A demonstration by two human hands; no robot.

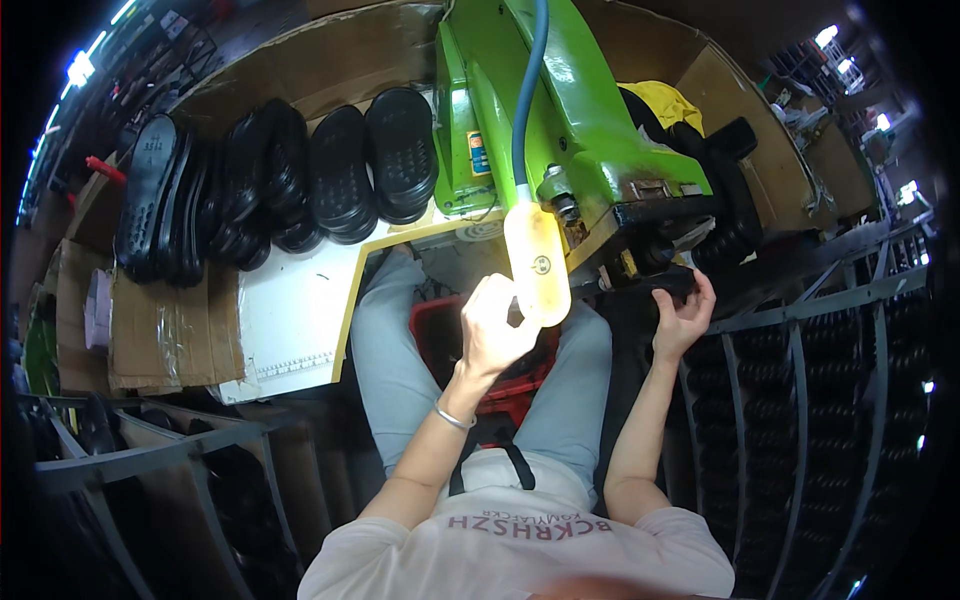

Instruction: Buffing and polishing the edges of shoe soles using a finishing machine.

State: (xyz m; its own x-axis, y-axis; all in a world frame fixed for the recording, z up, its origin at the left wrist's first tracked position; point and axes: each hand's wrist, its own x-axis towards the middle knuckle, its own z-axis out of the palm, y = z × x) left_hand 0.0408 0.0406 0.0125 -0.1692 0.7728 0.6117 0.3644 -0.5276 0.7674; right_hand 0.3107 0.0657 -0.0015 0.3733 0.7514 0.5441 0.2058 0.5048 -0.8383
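My left hand (495,328) is brightly lit beside the glowing lamp head (540,265). Its fingers are curled together, and what they grip, if anything, is hidden behind the lamp. My right hand (684,318) holds the end of a dark shoe-like piece (672,282), thumb on the near side and fingers round the far side. That piece lies under the dark working head (655,245) of a green machine (600,120); its left part is lost in shadow and behind the lamp.
Several stacked black shoe soles (345,165) stand left of the machine on a white table (290,320) with a yellow edge. Cardboard (170,330) surrounds the table. Racks of black pieces (830,400) flank me. A red container (432,335) sits between my legs. Black footwear (735,190) lies at right.
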